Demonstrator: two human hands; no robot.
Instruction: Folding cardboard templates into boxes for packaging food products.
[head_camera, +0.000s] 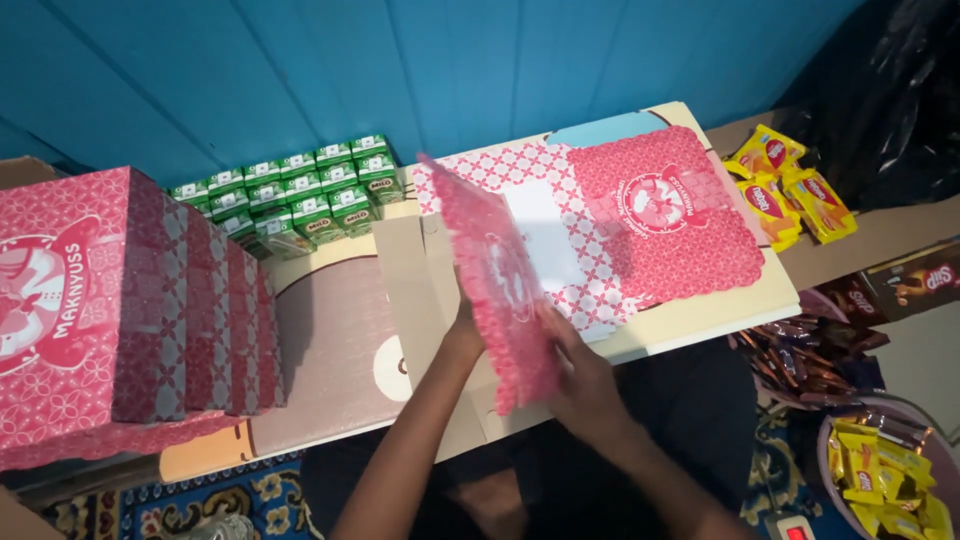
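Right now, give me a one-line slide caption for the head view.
Both hands, left and right, fold a pink patterned cardboard box blank over a low table, beside stacked pink boxes.

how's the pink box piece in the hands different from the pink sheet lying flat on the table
The held box blank is tilted up on edge, gripped between the left hand and right hand; the flat sheet lies untouched, face up on the low table. The held one is partly folded, the flat one spread open. Both share the pink lattice print.
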